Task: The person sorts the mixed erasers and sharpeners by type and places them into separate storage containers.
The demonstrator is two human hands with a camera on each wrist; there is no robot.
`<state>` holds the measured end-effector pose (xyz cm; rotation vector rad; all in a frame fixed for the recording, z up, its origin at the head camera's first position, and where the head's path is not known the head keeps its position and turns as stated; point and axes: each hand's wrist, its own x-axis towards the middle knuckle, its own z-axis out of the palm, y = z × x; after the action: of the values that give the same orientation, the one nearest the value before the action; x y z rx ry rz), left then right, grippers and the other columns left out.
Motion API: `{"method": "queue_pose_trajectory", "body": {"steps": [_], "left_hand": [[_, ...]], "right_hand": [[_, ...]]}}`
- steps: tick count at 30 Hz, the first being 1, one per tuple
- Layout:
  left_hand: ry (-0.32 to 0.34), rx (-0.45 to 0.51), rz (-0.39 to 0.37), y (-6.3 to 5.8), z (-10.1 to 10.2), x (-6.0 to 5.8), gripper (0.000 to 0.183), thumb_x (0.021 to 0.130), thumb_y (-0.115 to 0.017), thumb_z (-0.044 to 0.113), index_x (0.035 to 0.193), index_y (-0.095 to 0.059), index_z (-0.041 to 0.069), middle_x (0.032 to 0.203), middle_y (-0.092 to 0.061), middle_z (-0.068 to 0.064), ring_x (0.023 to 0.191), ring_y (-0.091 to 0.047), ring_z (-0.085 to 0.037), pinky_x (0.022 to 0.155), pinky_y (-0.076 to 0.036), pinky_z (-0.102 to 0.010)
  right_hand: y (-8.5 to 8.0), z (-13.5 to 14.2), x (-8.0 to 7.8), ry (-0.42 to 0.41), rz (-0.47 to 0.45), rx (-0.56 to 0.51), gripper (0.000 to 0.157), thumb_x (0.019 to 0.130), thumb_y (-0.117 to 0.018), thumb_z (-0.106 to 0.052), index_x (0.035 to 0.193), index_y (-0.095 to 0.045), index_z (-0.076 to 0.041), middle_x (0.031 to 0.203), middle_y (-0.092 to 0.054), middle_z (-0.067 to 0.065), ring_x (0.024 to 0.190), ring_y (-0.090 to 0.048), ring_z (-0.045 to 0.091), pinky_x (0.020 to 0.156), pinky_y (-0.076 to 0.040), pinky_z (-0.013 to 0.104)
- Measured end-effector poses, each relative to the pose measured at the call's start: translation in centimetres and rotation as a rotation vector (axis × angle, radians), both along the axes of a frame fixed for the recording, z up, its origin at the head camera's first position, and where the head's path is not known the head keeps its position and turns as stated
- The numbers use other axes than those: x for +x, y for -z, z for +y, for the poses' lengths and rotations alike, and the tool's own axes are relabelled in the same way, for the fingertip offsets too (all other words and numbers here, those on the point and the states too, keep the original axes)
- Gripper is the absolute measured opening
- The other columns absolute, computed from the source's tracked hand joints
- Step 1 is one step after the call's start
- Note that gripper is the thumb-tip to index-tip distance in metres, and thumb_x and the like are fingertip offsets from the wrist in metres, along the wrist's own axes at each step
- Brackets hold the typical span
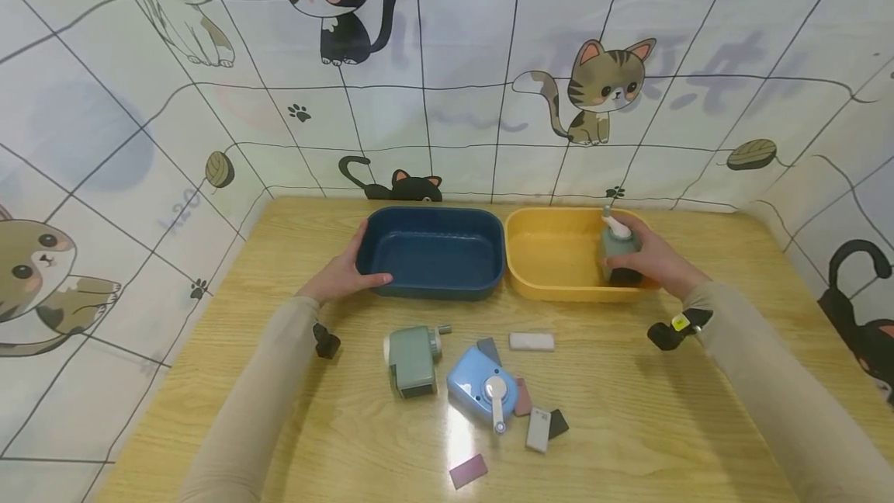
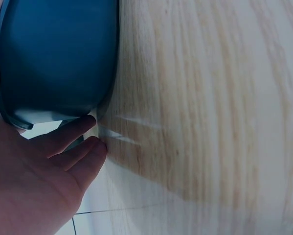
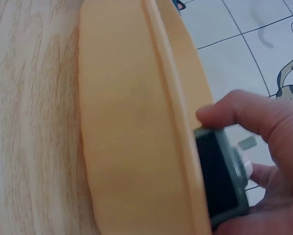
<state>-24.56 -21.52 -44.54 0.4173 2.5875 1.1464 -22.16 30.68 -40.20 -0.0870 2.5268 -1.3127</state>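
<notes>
My right hand [image 1: 660,258] holds a grey-green crank pencil sharpener [image 1: 616,245] inside the right end of the yellow bin [image 1: 559,292]. In the right wrist view, the sharpener's dark base [image 3: 217,171] shows just past the bin's rim, between thumb and fingers. My left hand [image 1: 341,273] rests against the left end of the dark blue bin [image 1: 433,287], thumb along its front corner. From the left wrist, several loosely bent fingers [image 2: 85,161] show beside the bin's wall. A second grey-green sharpener [image 1: 412,359] and a blue one [image 1: 482,383] with a white crank lie on the table.
Around the blue sharpener lie small eraser-like blocks: a white one [image 1: 531,341], a light grey one [image 1: 538,430], a dark one [image 1: 558,424] and a purple-pink one [image 1: 469,471]. Behind the wooden table [image 1: 670,425] hangs a cat-patterned cloth [image 1: 461,45].
</notes>
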Motion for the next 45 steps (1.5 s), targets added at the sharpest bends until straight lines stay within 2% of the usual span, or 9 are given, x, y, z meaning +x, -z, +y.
{"method": "queue_pose_trajectory", "body": {"steps": [4,10,23,32,37,40,45], "left_hand": [[0.005,-0.012,0.003,-0.1,0.1,0.0,0.118,0.08,-0.076,0.047,0.155,0.012,0.026,0.16,0.003,-0.01,0.142,-0.014,-0.039,0.111,-0.019,-0.055],[0.01,-0.041,-0.007,-0.4,0.1,-0.1,0.118,0.08,-0.075,0.05,0.154,0.013,0.026,0.16,0.001,-0.014,0.141,-0.018,-0.042,0.109,-0.021,-0.056],[0.014,-0.054,0.014,-0.5,0.3,-0.3,0.117,0.081,-0.074,0.048,0.155,0.013,0.021,0.16,0.003,-0.013,0.142,-0.013,-0.041,0.111,-0.018,-0.056],[0.004,-0.1,0.008,-0.6,0.5,-0.7,0.118,0.08,-0.074,0.051,0.155,0.013,0.022,0.16,-0.001,-0.017,0.141,-0.018,-0.042,0.11,-0.021,-0.055],[0.006,-0.108,-0.002,-0.9,0.7,-0.6,0.118,0.081,-0.073,0.051,0.155,0.013,0.02,0.159,-0.004,-0.02,0.139,-0.021,-0.044,0.11,-0.022,-0.055],[0.006,-0.114,-0.007,-1.2,0.8,-0.5,0.117,0.081,-0.073,0.052,0.155,0.013,0.02,0.157,-0.008,-0.024,0.138,-0.023,-0.045,0.109,-0.023,-0.056],[0.009,-0.109,-0.01,-1.4,0.8,-0.4,0.117,0.082,-0.073,0.051,0.155,0.013,0.021,0.157,-0.008,-0.026,0.138,-0.024,-0.046,0.108,-0.024,-0.057]], "right_hand": [[-0.3,0.0,0.0,0.005,-0.015,0.031,0.092,0.09,-0.067,-0.014,0.154,-0.002,-0.003,0.142,-0.021,0.035,0.117,-0.033,0.046,0.094,-0.034,0.056],[-0.4,0.1,0.2,0.01,0.004,0.023,0.091,0.09,-0.066,-0.01,0.152,-0.002,0.003,0.14,-0.023,0.036,0.114,-0.035,0.044,0.092,-0.035,0.051],[-0.2,-0.5,0.9,0.067,0.05,0.071,0.093,0.087,-0.068,-0.007,0.15,-0.001,0.008,0.141,-0.023,0.039,0.117,-0.033,0.049,0.096,-0.032,0.057],[-0.4,-0.5,1.3,0.072,0.047,0.097,0.087,0.087,-0.066,-0.007,0.148,-0.007,0.013,0.14,-0.024,0.04,0.119,-0.032,0.05,0.098,-0.031,0.059],[-0.5,-0.1,1.6,0.074,0.07,0.065,0.085,0.088,-0.065,-0.004,0.147,-0.008,0.014,0.14,-0.024,0.04,0.119,-0.033,0.049,0.097,-0.032,0.056],[-1.1,0.1,1.7,0.076,0.084,0.038,0.083,0.089,-0.064,-0.004,0.148,-0.007,0.013,0.144,-0.017,0.042,0.127,-0.028,0.051,0.1,-0.031,0.058],[-2.3,0.2,1.9,0.072,0.074,0.015,0.083,0.091,-0.063,-0.006,0.15,-0.006,0.009,0.149,-0.006,0.04,0.137,-0.01,0.054,0.105,-0.023,0.063]]}}
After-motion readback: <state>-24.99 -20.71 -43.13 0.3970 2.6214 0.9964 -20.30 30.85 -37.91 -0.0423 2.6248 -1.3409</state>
